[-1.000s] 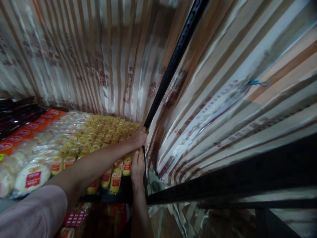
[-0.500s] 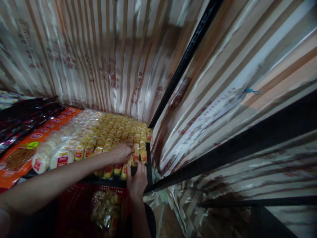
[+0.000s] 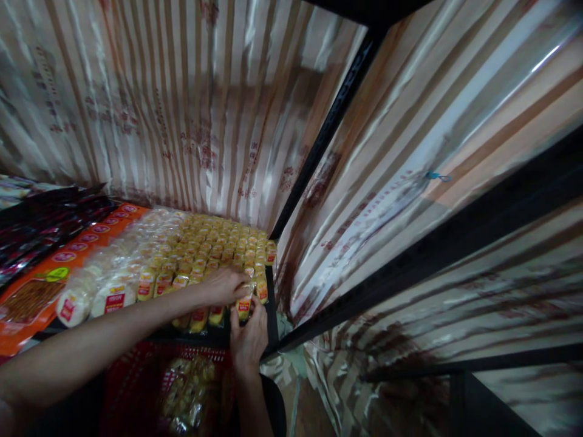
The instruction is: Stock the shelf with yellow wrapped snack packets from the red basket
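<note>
Striped sheeting (image 3: 191, 103): hanging in folds behind and to the right of the black post (image 3: 314, 155), shining dully.
Shelf (image 3: 273, 315): spreading out leftward and nearer from the post's foot, carrying close-packed rows.
Rows: yellow packets (image 3: 218, 233) are crowding nearest the post; white round packs (image 3: 113, 297) are lying farther left, orange bags (image 3: 82, 243) beyond those.
Packet in play: one yellow packet (image 3: 244, 306) is sitting between the two hands, nearer than the post's foot and a little left of it, red label showing.
Right hand (image 3: 250, 337): cupping that packet's lower end, thumb on one side, fingers on the other, with little gap left; how firmly it's pressing, I can't tell.
Left hand (image 3: 228, 285): bending its fingers at the packet's upper left; whether it's gripping this one or a neighbour, I can't tell.
Handling: looking light, soft and easily squashed, I'd judge, its shiny wrapper probably slippery; both flanks are offering the best hold, pinched gently, the wrapper's ends being likelier to crumple.
</note>
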`<state>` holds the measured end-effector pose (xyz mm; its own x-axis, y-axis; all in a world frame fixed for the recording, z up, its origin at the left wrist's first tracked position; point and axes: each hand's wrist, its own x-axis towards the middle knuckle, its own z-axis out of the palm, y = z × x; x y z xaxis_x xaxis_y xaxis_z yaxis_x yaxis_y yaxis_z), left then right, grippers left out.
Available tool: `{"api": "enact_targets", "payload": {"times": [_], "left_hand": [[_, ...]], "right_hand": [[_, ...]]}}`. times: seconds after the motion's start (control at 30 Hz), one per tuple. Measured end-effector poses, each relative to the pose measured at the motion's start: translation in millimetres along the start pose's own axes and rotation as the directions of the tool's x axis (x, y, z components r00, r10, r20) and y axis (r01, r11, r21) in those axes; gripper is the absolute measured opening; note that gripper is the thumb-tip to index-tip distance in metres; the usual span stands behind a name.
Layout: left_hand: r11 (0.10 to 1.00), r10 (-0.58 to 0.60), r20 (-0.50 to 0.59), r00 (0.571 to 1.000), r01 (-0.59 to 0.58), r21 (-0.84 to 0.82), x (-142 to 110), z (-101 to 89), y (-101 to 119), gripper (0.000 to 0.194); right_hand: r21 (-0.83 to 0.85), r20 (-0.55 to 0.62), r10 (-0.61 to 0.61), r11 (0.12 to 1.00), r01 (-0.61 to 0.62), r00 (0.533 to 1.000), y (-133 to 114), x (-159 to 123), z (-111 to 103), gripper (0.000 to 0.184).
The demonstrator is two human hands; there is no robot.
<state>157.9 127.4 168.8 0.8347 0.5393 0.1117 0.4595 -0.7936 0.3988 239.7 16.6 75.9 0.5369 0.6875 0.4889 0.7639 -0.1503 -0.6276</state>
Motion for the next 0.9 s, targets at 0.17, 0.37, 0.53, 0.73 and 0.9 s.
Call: {"api": "enact_targets", "payload": {"times": [0.17, 0.37, 0.53, 0.73, 0.9], "left_hand": [[0.989, -0.008, 0.007, 1.0, 0.009, -0.145, 22, -3.4, 0, 0.027], [0.96, -0.229, -0.217, 0.949, 0.184, -0.209, 71, -11.0, -1, 0.032], [0.972, -0.204, -0.279, 0.939, 0.161, -0.17, 118, -2.2, 1, 0.028], [0.989, -0.149, -0.174, 0.973, 0.146, -0.03, 146, 28.8, -4, 0.021], [0.995, -0.098, -0.129, 0.987, 0.101, 0.019, 150, 42.9, -10, 0.018]], "right_hand": [[0.091, -0.031, 0.012, 0.996, -0.009, 0.999, 5, 28, -1, 0.041], [0.176, -0.044, 0.085, 0.981, -0.076, 0.995, 26, 52, 4, 0.052], [0.207, 0.062, 0.137, 0.967, -0.147, 0.989, 37, 54, 19, 0.056], [0.179, 0.065, 0.13, 0.974, -0.14, 0.989, 37, 50, 25, 0.056], [0.184, 0.057, 0.126, 0.974, -0.134, 0.99, 38, 51, 24, 0.054]]}}
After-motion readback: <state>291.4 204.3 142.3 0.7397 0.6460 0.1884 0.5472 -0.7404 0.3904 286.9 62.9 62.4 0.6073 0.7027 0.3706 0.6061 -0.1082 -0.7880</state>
